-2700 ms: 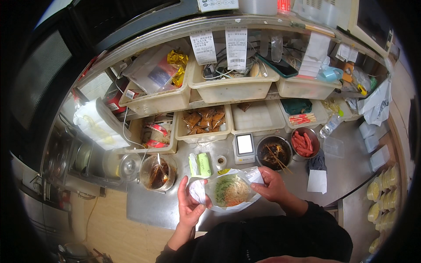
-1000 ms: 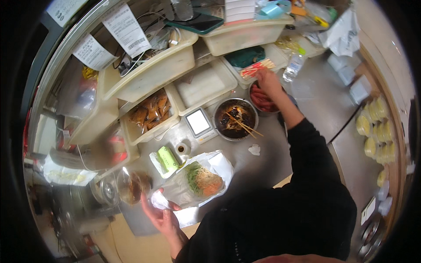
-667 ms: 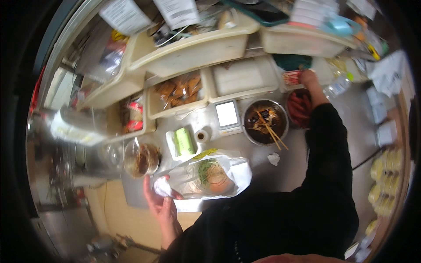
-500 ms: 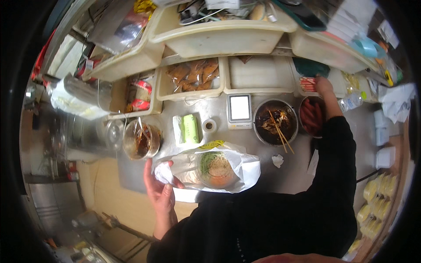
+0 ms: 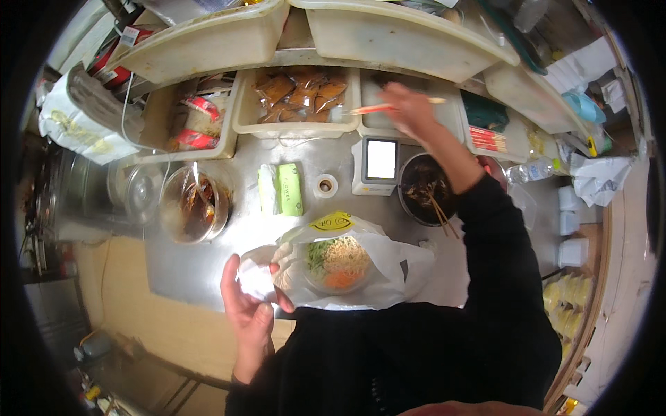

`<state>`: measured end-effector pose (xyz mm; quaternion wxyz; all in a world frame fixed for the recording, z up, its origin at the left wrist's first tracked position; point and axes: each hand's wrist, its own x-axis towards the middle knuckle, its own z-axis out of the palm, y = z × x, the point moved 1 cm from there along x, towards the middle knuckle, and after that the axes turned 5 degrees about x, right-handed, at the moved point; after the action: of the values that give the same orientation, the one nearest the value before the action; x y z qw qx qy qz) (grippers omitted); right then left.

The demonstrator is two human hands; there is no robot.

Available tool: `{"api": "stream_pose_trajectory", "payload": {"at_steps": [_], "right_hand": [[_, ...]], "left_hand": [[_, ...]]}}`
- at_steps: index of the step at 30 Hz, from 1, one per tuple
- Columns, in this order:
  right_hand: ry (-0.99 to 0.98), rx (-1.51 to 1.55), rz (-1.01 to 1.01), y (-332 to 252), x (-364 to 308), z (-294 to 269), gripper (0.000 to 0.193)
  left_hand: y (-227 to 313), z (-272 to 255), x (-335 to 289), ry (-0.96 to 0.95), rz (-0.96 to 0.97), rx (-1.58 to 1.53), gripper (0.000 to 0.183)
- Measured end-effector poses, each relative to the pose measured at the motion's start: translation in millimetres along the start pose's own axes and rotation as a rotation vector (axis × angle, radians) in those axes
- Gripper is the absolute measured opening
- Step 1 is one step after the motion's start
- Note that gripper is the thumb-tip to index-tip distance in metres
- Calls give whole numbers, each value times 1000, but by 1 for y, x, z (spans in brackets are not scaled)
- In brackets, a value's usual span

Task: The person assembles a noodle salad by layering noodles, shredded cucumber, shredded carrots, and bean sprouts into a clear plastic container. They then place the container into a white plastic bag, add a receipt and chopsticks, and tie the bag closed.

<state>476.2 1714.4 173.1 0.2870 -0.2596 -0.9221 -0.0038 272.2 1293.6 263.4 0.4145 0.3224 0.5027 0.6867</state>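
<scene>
My right hand (image 5: 414, 114) reaches across the back bins, closed round a slim pair of chopsticks (image 5: 374, 109) in a red and white paper sleeve. In my left hand (image 5: 251, 317), near the front edge, a crumpled white tissue (image 5: 257, 280) is held between thumb and fingers. Beside it lies an open white plastic bag (image 5: 411, 269). A clear round bowl inside it shows shredded green vegetable, pale noodle-like strands (image 5: 348, 254) and orange shreds. More sleeved chopsticks (image 5: 487, 138) lie in the bin at the back right.
Behind the bag stand a green tissue pack (image 5: 288, 189), a tape roll (image 5: 325, 185) and a scale with a lit screen (image 5: 380, 161). A sauce bowl (image 5: 173, 216) is left, a dark pot (image 5: 416, 205) right. Brown packets (image 5: 298, 93) fill a back bin.
My right hand has moved left from the chopstick bin, bringing a sleeved pair out. My left hand keeps its hold on the tissue. The view has shifted a little.
</scene>
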Motion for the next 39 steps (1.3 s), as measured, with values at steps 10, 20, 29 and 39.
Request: {"api": "stream_pose_trajectory", "payload": {"at_steps": [10,20,29,39], "right_hand": [[-498,-212,318,-66,112,110,19],[227,-158,-93,-87,19,-10,32],[509,210,571,-167,-192,-165,22],[1097,506,1200,-282,-362,-181,11]], "left_hand": [[3,-5,-18,57,-50,-9,95],[-10,-10,-20,-16,5,-38,90],[-9,-15,20,-288,269,112,73],[-5,-5,21,-497,229,73,59]]}}
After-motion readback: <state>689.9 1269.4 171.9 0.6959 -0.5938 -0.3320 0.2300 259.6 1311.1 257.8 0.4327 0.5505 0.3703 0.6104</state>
